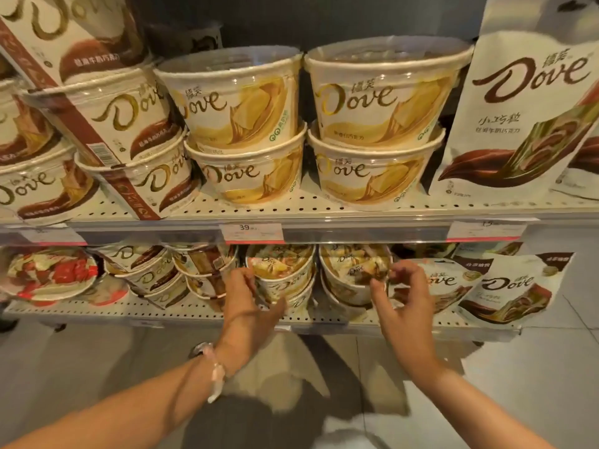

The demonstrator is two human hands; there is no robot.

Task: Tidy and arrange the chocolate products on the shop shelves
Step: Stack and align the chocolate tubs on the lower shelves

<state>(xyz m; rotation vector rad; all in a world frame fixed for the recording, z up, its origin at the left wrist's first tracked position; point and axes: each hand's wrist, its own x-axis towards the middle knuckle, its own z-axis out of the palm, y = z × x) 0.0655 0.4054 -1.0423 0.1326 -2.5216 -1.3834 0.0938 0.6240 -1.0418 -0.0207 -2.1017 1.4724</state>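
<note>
On the lower shelf [227, 314] stand two stacks of white Dove chocolate tubs with clear lids. My left hand [246, 299] is at the left side of the middle tub stack [285, 280], with the fingers curled by its wall and the blurred thumb in front under it. My right hand [402, 296] is at the right edge of the neighbouring tub stack [350, 277], where the thumb lies on its wall and the curled fingers lie behind its rim. A bracelet [215, 371] hangs on my left wrist.
More brown Dove tubs [152, 273] and a red-wrapped tub [52, 275] sit to the left on the lower shelf, with Dove pouches [505, 293] to the right. The upper shelf [324, 210] carries stacked yellow tubs [240, 102], brown tubs, a tilted box [64, 37] and a tall pouch [525, 102]. Price tags [251, 233] line its edge.
</note>
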